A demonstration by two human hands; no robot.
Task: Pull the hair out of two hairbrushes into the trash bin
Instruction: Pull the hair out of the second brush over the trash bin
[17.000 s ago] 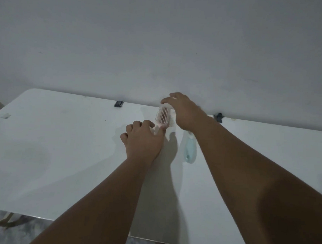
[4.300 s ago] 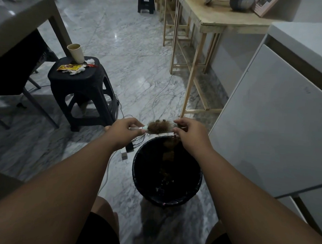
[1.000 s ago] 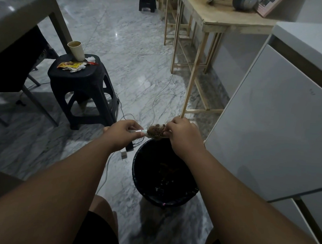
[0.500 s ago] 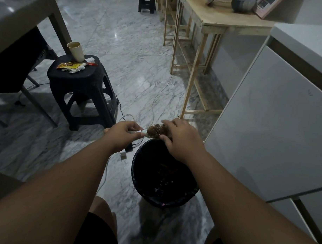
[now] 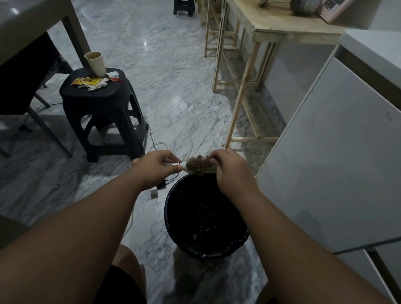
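Brown matted hair (image 5: 195,163) clogs the bristles of a small pale-handled hairbrush (image 5: 201,169), which is held level in the air just above the far rim of a round black trash bin (image 5: 214,254) lined with a black bag. The person's left hand (image 5: 154,169) grasps the pale handle, with the fingers curled round it and the thumb and forefinger pinching near the neck. The right hand (image 5: 232,170) sits at the other end of the brush head, its fingers bent over the top and pinching into the hair. Whether they grip the hair alone or the brush tip as well cannot be told.

Both bare forearms reach forward from the bottom of the view. The bin stands on a grey-veined marble floor (image 5: 170,66), just beside a tall white cabinet panel (image 5: 342,156) on its right. Dark scraps lie at the bottom of the bin, too dim to name.

Well apart to the left, a black plastic stool (image 5: 99,98) carries an upright beige paper cup (image 5: 95,64), a yellow-and-red wrapper (image 5: 86,82) and a crumpled white tissue (image 5: 113,74). A thin cable (image 5: 197,120) trails over the floor between the stool and a light wooden table (image 5: 288,29) farther back.
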